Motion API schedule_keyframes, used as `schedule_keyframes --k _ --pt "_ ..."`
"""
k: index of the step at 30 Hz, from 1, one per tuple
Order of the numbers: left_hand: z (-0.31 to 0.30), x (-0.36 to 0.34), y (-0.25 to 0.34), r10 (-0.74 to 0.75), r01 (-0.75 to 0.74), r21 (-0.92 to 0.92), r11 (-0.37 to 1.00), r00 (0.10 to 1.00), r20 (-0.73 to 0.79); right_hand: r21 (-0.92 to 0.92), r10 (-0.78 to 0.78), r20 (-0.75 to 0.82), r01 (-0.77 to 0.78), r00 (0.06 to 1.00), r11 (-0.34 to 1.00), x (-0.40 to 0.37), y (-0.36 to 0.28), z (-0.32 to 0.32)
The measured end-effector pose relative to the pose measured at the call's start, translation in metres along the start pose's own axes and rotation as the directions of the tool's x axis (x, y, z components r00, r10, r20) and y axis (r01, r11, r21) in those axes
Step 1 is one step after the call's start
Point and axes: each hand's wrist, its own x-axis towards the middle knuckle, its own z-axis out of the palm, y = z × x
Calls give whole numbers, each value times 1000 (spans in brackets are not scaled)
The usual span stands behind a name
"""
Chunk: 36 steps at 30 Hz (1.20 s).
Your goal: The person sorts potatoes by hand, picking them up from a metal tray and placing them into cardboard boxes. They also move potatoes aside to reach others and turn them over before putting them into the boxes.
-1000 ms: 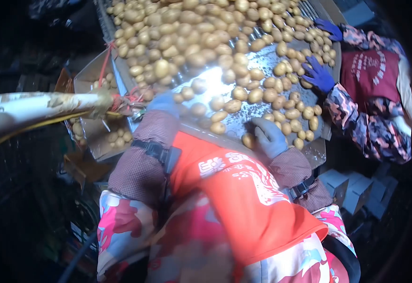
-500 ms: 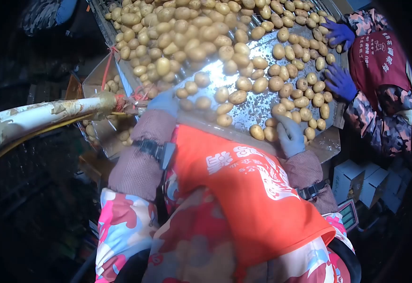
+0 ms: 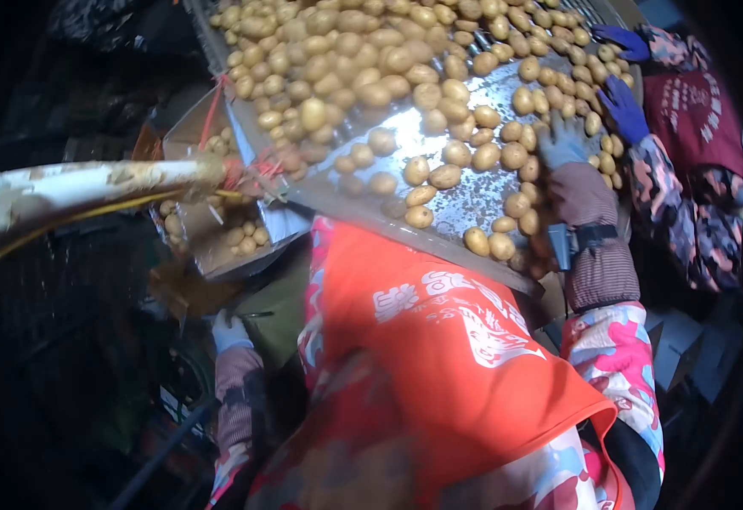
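Many potatoes [image 3: 485, 156] lie on a sloped metal tray [image 3: 460, 204], heaped at the far left and more scattered at the near side. My gloved right hand [image 3: 563, 143] is laid over potatoes at the tray's right side, with its fingers spread. Low on the left, away from the tray, my gloved left hand [image 3: 232, 332] hangs in shadow beside a cardboard box. A thin dark rod shows next to it. Whether those fingers grip anything is too dim to make out.
A white pipe [image 3: 91, 189] with a yellow cable reaches in from the left. Below it, an open cardboard box [image 3: 218, 259] contains potatoes. Across the tray's right edge, a co-worker's purple gloves [image 3: 624, 109] touch the potatoes. Boxes [image 3: 673, 336] stand at lower right.
My left hand has left the tray's near-left corner and dropped down to the left. My right hand has moved up and further onto the tray, fingers now spread over the potatoes.
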Motion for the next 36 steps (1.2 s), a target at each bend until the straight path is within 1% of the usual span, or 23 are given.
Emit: schedule_keyframes --k 1,2,4,5,6,7,9,10,11,13,16,18,19,20,22,23,24,25,27,29,31,34,36 --pt "-3 -4 27 166 -166 -28 986 986 -16 -5 -33 7 33 999 999 -16 -10 -14" --pt "-11 -27 85 320 -322 -60 945 947 -41 -103 -160 -61 154 985 983 -31 -11 -5" --pt "-2 -66 197 292 -177 -396 901 923 252 88 -116 -140 129 983 988 -60 -8 10" --pt "6 -88 246 332 -131 -484 865 873 357 157 -176 -330 238 927 959 -76 8 43" --pt "15 -105 287 378 -74 -553 830 803 460 219 -167 -307 240 937 946 -105 12 24" --pt "26 -114 320 426 -70 -549 833 713 557 286 -157 -280 238 947 928 -140 8 3" --pt "44 -129 373 473 -54 -523 850 515 715 295 -148 -255 222 956 929 -185 25 -5" --pt "52 -136 394 495 -58 -536 842 476 727 305 -156 -245 229 957 925 -199 29 -5" --pt "58 -142 411 512 -55 -547 835 442 737 354 -99 -240 182 966 917 -214 37 2" --pt "74 -142 427 523 -62 -546 836 393 756 450 8 -230 99 973 888 -237 67 18" --pt "92 -139 436 435 -24 -462 887 381 816 522 260 -112 -166 959 837 -230 115 30" --pt "92 -136 445 404 13 -441 897 379 833 418 295 -254 -171 921 892 -193 141 42" --pt "91 -135 448 391 32 -433 901 375 840 363 271 -260 -167 927 917 -164 146 45" --pt "92 -133 448 384 33 -424 905 368 847 308 245 -266 -159 932 938 -139 144 43" --pt "93 -128 450 377 27 -412 911 354 856 421 448 -166 -348 878 838 -91 79 -4" --pt "93 -129 452 365 33 -404 914 367 856 389 433 -120 -359 893 848 -72 52 -2" --pt "92 -132 454 351 37 -393 919 378 856 345 349 -97 -298 932 890 -60 16 9" --pt "91 -133 458 340 41 -385 922 391 855 308 173 -88 -138 981 941 -49 -24 29" --pt "93 -130 461 310 56 -356 933 382 871 366 6 -134 44 991 929 -62 -92 28" --pt "95 -128 459 316 61 -364 930 378 870 491 23 -215 88 976 867 -98 -130 -26" --pt "94 -127 454 353 46 -397 917 372 858 597 -71 -333 268 940 756 -126 -131 -15" --pt "99 -123 448 382 96 -438 894 349 856 501 -343 -365 493 866 711 -158 -83 7" --pt "100 -124 447 384 101 -441 892 346 856 440 -337 -309 448 889 779 -185 -53 14"
